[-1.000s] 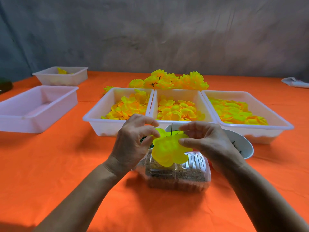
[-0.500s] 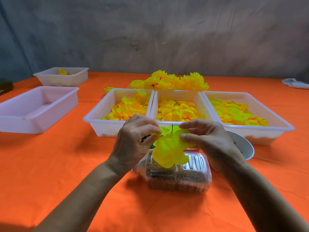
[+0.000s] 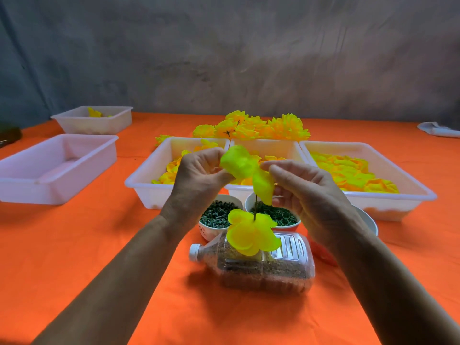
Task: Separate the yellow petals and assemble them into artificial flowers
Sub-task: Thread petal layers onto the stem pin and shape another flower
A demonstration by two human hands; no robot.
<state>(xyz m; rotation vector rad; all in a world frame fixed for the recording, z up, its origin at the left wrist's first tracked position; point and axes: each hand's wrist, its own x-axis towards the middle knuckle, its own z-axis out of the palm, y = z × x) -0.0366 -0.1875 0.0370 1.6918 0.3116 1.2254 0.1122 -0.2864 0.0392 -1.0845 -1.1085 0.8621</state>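
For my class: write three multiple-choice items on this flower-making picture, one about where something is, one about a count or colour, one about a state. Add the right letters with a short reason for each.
1. Where does the clear bottle lie?
A. In a tray
B. On the orange cloth, on its side, nearest the person
C. Upright beside the far wall

2. How many white trays with yellow petals stand side by side in the middle row?
A. One
B. Three
C. Five

3. What are the hands doing?
A. Both rest flat on the cloth
B. Both hold petal pieces above the stem
C. One grips the bottle

Key: 1 B, its white cap points left and it lies in front of the bowls. 2 B, left tray, middle tray, right tray. 3 B, the left hand and right hand pinch yellow petals over the thin stem.
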